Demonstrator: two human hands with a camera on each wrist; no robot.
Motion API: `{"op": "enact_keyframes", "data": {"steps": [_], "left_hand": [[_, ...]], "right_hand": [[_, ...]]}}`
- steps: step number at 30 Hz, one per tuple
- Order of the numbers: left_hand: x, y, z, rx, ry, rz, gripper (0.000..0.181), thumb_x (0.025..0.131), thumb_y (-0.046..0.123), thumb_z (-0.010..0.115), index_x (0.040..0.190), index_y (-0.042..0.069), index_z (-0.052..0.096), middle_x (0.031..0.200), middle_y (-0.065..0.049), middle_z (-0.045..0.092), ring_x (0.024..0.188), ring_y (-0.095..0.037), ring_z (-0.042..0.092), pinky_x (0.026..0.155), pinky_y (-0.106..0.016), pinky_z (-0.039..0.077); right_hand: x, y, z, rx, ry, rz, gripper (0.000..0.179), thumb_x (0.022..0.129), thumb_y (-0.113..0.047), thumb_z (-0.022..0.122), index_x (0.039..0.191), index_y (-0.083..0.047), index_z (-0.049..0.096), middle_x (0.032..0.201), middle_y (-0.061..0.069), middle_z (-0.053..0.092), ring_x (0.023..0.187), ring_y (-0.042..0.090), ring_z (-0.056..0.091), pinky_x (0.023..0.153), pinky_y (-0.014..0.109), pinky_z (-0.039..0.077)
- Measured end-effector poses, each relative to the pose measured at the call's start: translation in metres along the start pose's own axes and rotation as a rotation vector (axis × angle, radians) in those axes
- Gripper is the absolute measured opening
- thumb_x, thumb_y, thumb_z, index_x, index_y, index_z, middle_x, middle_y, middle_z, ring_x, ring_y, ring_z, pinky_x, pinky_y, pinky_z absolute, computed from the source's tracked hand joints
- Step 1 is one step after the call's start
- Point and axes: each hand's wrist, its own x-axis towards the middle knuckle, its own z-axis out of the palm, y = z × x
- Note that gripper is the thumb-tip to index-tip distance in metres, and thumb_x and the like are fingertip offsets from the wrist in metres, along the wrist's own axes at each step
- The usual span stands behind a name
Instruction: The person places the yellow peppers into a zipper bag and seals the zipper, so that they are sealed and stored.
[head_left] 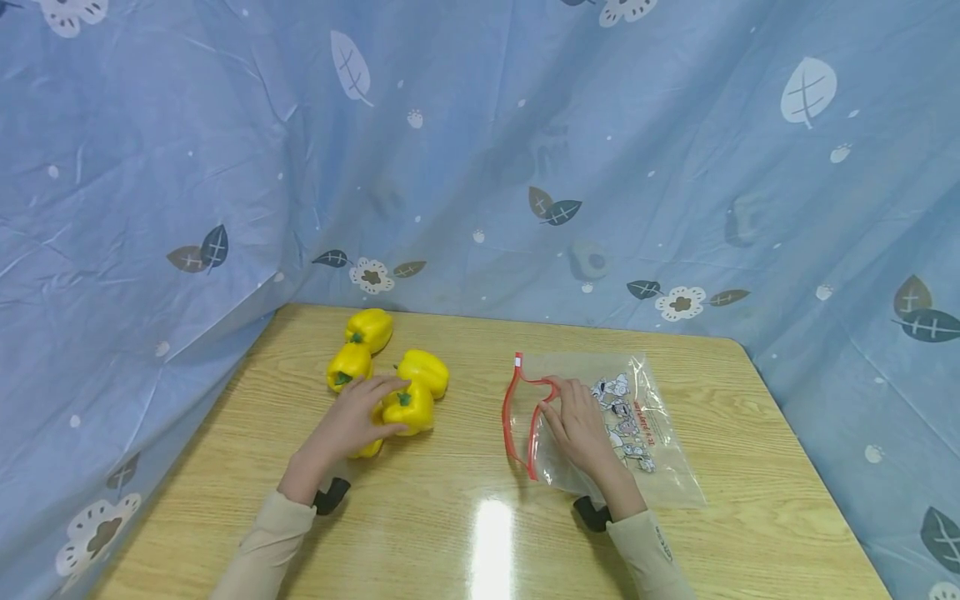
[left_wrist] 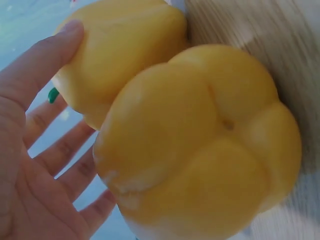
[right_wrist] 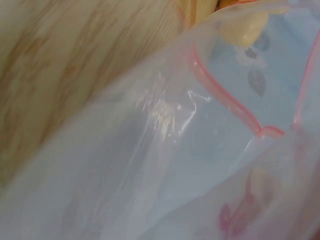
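My left hand (head_left: 358, 421) reaches over a yellow bell pepper (head_left: 414, 410), thumb on the near side and fingers across the far side. In the left wrist view the thumb (left_wrist: 55, 52) overlaps a pepper (left_wrist: 125, 45), and the spread fingers run behind it. Another pepper (left_wrist: 200, 150) fills the foreground there, hiding the fingertips. On the right, a clear zip bag (head_left: 667, 458) with a red zip lies flat, its mouth parted toward the peppers. My right hand (head_left: 579, 425) pinches one lip of that mouth. The right wrist view shows the plastic and red zip (right_wrist: 225, 97) up close.
More yellow peppers stand about the left hand: one at the back (head_left: 371, 327), one beside it (head_left: 349, 365), one behind the reached pepper (head_left: 426, 369), and one partly under the hand (head_left: 367, 448). A wooden table (head_left: 420, 533) bears everything; a blue patterned curtain (head_left: 465, 150) surrounds it.
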Motion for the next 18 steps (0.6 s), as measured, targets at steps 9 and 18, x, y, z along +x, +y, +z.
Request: {"op": "enact_keyframes", "data": {"steps": [9, 18], "left_hand": [[-0.001, 0.007, 0.003, -0.060, 0.059, 0.007, 0.062, 0.074, 0.037, 0.077, 0.129, 0.018, 0.054, 0.130, -0.005, 0.054, 0.118, -0.026, 0.050, 0.097, -0.046, 0.044], [0.001, 0.015, 0.008, -0.158, 0.077, -0.002, 0.063, 0.077, 0.037, 0.074, 0.133, 0.021, 0.050, 0.134, -0.004, 0.050, 0.122, -0.024, 0.047, 0.099, -0.046, 0.043]], "right_hand": [[0.000, -0.001, -0.001, -0.005, -0.001, 0.005, 0.046, 0.091, -0.021, 0.057, 0.130, -0.002, 0.043, 0.096, 0.014, 0.049, 0.080, 0.021, 0.039, 0.071, 0.032, 0.035], [0.000, 0.000, -0.001, -0.015, -0.009, 0.007, 0.046, 0.091, -0.022, 0.057, 0.130, -0.003, 0.043, 0.095, 0.013, 0.050, 0.079, 0.020, 0.039, 0.069, 0.032, 0.035]]}}
